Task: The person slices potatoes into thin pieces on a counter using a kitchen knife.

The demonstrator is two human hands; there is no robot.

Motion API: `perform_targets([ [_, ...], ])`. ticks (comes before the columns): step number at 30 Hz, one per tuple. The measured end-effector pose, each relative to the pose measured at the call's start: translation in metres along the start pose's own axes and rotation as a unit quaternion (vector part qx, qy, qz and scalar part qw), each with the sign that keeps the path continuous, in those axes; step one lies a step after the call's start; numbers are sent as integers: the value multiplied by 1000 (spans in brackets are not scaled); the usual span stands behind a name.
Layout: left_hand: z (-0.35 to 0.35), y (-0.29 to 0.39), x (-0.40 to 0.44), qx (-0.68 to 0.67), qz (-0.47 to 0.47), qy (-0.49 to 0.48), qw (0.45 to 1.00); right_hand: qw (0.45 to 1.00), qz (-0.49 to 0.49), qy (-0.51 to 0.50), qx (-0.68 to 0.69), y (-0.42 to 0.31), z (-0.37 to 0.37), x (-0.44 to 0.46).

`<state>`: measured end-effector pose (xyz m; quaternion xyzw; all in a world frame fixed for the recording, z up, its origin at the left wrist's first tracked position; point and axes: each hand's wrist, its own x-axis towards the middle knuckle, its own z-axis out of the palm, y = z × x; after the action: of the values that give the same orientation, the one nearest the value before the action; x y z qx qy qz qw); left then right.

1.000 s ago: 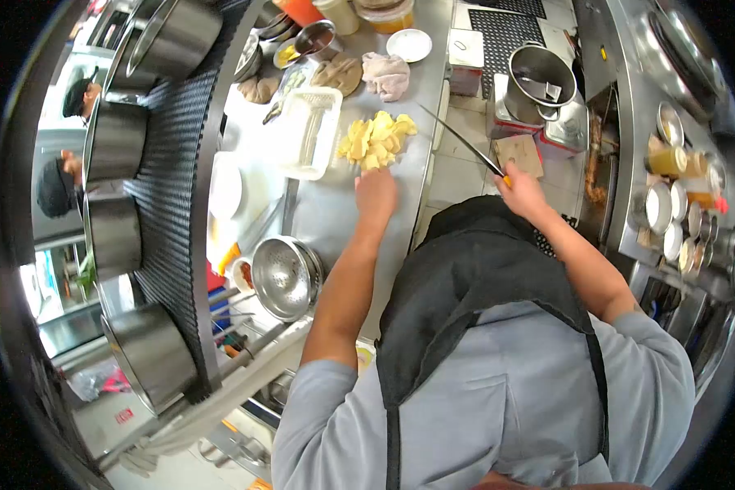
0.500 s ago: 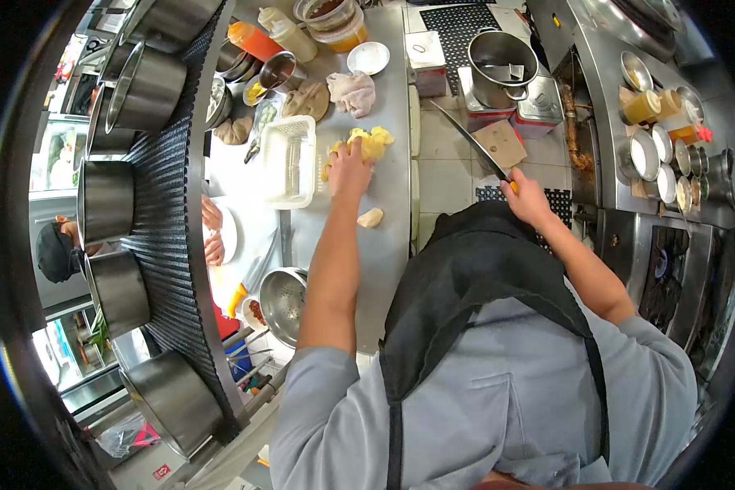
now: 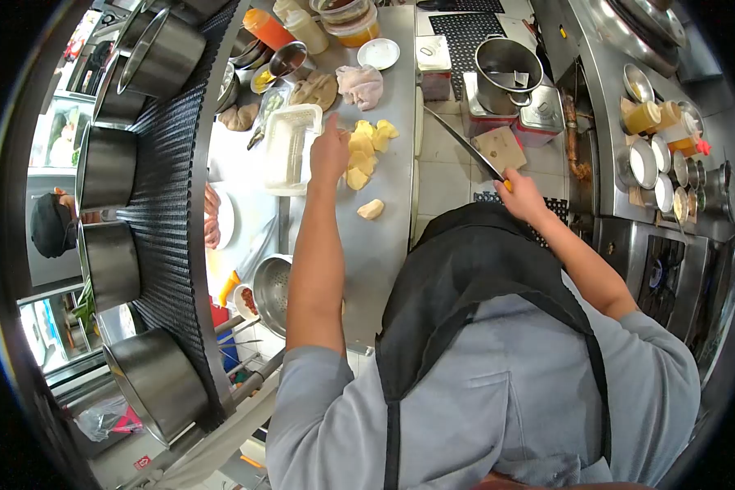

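My left hand (image 3: 329, 152) is over the right edge of the white plastic basket (image 3: 292, 151), fingers pointing away from me; what they hold, if anything, is hidden. Just right of it, yellow slices (image 3: 363, 151) lie spread on the steel counter (image 3: 384, 269). One pale piece (image 3: 371, 210) sits apart, nearer to me. My right hand (image 3: 518, 194) grips the yellow handle of a long knife (image 3: 464, 144). Its blade points forward and left, beyond the counter's right edge and above the floor.
Cloths (image 3: 359, 86), a white dish (image 3: 379, 54) and sauce bottles (image 3: 269, 28) stand farther back. A colander (image 3: 273, 296) is at the near left. Another person's hands (image 3: 211, 216) are beside a plate (image 3: 225, 219). A tall pot (image 3: 508, 75) stands at the right.
My left hand has moved from the slices to the basket's edge. The slices, piled together before, are now spread out, with one piece apart. The knife stays in my right hand.
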<state>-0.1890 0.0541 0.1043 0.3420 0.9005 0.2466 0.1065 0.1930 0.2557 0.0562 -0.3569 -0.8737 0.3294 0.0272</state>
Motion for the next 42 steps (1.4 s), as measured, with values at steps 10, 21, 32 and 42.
perform_targets([
  [10,2,-1,-13,83,29,81,993,999,-27,-26,-15,-9,3,15],
  [21,8,-2,-37,62,-80,103,989,998,-40,-40,-16,-17,4,27],
  [32,76,-8,-164,-33,-57,89,994,995,-61,-78,-14,-10,10,34],
  [42,82,-8,-176,-17,-70,118,990,983,-99,-142,-58,-15,-7,56],
])
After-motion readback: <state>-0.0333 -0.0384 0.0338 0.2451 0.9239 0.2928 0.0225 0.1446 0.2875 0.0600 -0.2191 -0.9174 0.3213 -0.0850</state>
